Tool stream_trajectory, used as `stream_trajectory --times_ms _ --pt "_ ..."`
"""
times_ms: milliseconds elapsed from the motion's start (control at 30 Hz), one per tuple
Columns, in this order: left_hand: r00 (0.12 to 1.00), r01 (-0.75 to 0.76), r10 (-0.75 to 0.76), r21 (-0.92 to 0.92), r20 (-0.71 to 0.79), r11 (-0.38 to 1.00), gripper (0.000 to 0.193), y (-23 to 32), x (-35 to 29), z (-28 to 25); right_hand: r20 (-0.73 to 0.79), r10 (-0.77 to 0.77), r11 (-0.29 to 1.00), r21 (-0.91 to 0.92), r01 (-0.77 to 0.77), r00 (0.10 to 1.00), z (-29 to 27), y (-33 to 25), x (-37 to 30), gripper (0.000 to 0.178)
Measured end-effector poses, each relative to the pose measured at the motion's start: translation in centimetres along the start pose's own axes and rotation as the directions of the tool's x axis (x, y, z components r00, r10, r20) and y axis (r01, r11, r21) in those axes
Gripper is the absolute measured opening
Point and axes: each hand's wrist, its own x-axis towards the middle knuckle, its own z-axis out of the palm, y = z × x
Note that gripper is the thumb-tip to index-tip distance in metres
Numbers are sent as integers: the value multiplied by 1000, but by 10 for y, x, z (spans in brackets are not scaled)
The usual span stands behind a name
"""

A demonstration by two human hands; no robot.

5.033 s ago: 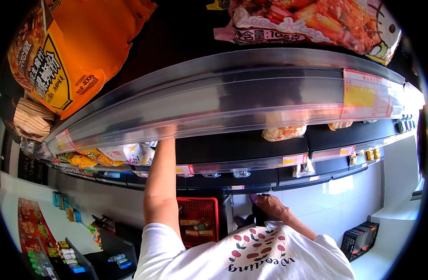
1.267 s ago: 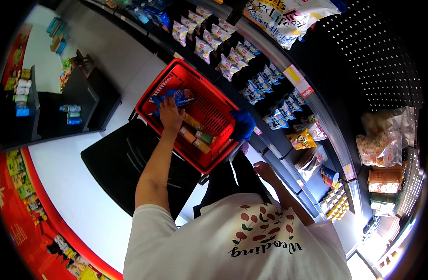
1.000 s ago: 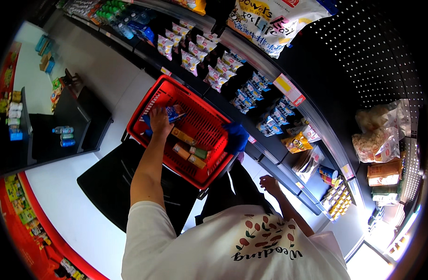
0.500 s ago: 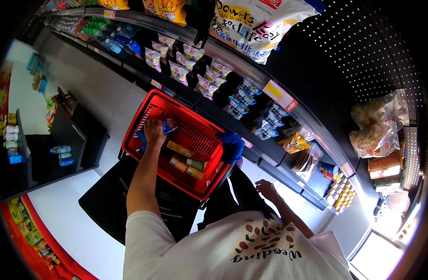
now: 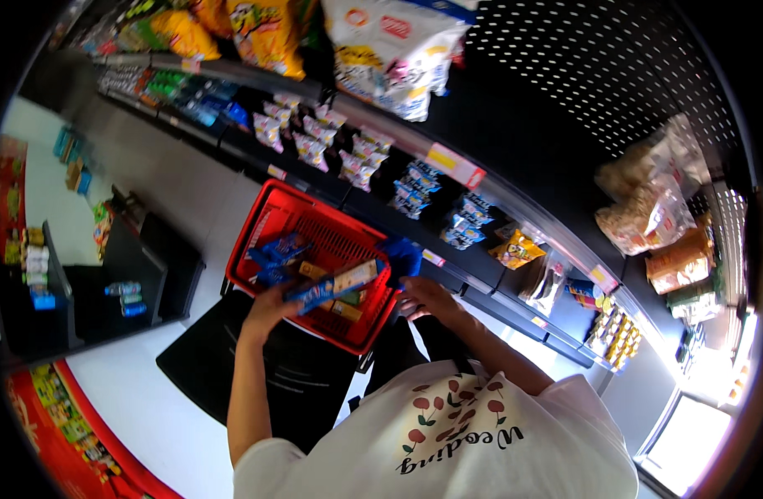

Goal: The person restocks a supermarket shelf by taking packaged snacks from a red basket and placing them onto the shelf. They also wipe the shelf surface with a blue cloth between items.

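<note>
A red shopping basket (image 5: 252, 223) sits in front of me below the shelves. My left hand (image 5: 273, 309) is closed on one end of a long, narrow blue-and-tan biscuit box (image 5: 338, 283), held tilted across the basket's opening. Beneath it lie blue packs (image 5: 283, 248) and several small yellowish packages (image 5: 346, 311), partly covered by the box. Beside the basket's right end, my right hand (image 5: 430, 299) has loosely bent fingers apart and holds nothing I can see. Blue material (image 5: 405, 258) hangs over that end, close to its fingertips.
Shelves with small blue snack bags (image 5: 416, 190) and white-and-pink bags (image 5: 361, 160) run along the far side. A large white chip bag (image 5: 394, 62) stands on the upper shelf. Left of me is a black display unit (image 5: 172, 266); a black surface (image 5: 232, 349) lies under the basket.
My left hand has come up and back from inside the basket, now with the long box in it. My right hand has moved left and up to the basket's right end. The view has shifted.
</note>
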Motion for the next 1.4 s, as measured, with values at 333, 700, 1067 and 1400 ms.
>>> stream_trajectory --times_ms 333,700,1067,1400 --pt "967 -252 250 27 50 967 71 74 -62 91 9 -68 986 154 66 998 -9 -64 -67 77" --pt "513 -800 825 480 237 359 82 241 8 180 -418 -706 703 -324 633 571 -67 -183 -149 49" --pt "374 -864 845 474 382 169 70 332 173 275 -628 -704 655 -391 647 332 -157 -215 -99 44" --pt "306 -823 950 519 67 229 65 327 224 302 -689 -663 700 -432 569 292 -187 -246 -81 49"
